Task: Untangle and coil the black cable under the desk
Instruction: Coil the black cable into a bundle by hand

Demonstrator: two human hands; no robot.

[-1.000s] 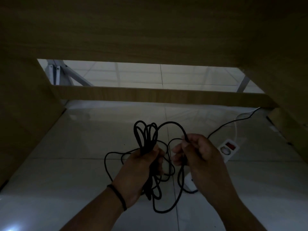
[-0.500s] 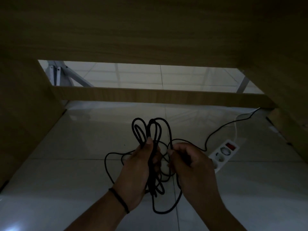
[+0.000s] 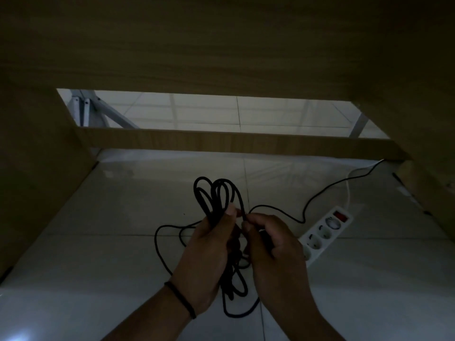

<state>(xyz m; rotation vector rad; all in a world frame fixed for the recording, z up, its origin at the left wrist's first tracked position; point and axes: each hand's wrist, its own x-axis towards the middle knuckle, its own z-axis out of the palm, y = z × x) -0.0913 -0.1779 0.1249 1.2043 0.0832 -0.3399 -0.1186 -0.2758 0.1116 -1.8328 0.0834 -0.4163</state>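
Observation:
A thin black cable (image 3: 216, 193) is bunched into several loops that stick up above my left hand (image 3: 209, 247), which grips the bundle at its middle. More loops hang below both hands toward the floor. My right hand (image 3: 270, 244) pinches a strand of the same cable right beside my left thumb. One loose loop sags out to the left, and another strand runs from my right hand away to the back right under the desk. A dark band sits on my left wrist.
A white power strip (image 3: 325, 232) with a red switch lies on the pale tiled floor (image 3: 123, 205) to the right of my hands, its white cord trailing back. Wooden desk panels close in on the left (image 3: 37, 168), on the right and overhead, with a crossbar (image 3: 234, 141) behind.
My right hand has moved left to meet my left hand, laying the wide loop it held onto the bundle. The loops above my left hand now stand closer together.

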